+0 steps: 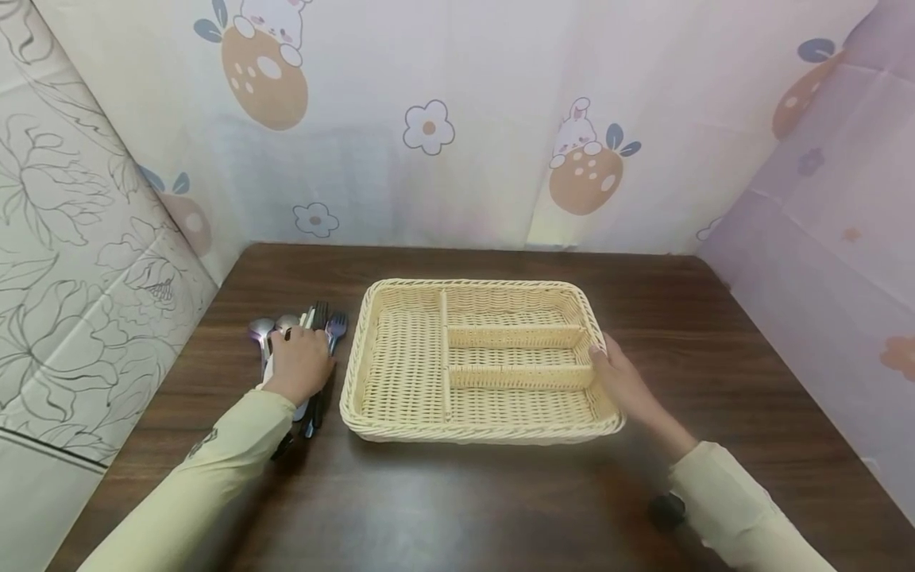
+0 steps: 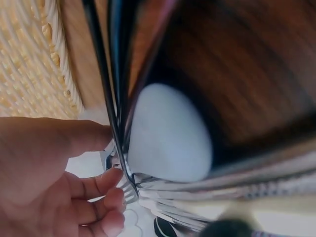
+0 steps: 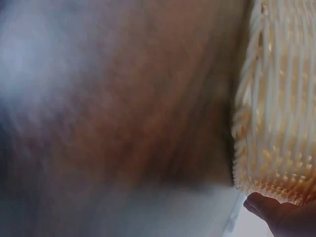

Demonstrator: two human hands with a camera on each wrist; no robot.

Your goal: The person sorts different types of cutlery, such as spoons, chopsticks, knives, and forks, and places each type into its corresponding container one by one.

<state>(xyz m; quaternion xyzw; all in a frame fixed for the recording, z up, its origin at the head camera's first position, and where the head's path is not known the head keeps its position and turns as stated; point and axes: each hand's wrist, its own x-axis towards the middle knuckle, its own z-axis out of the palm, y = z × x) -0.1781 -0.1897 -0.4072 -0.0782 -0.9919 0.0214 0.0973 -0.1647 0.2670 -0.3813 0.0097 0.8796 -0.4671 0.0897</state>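
A pale woven basket with dividers lies on the brown table. My right hand grips its right rim, thumb over the edge; in the right wrist view the thumb shows at the weave. Left of the basket, my left hand reaches over a bunch of cutlery, partly hiding it. Spoons and a dark fork stick out beyond the fingers. In the left wrist view, thumb and curled fingers pinch a fork below its tines. Beside it is a white rounded piece.
One long compartment fills the basket's left side, with three shorter ones on the right. Patterned cloth hangs behind the table and along both sides. A small dark object shows by the right sleeve.
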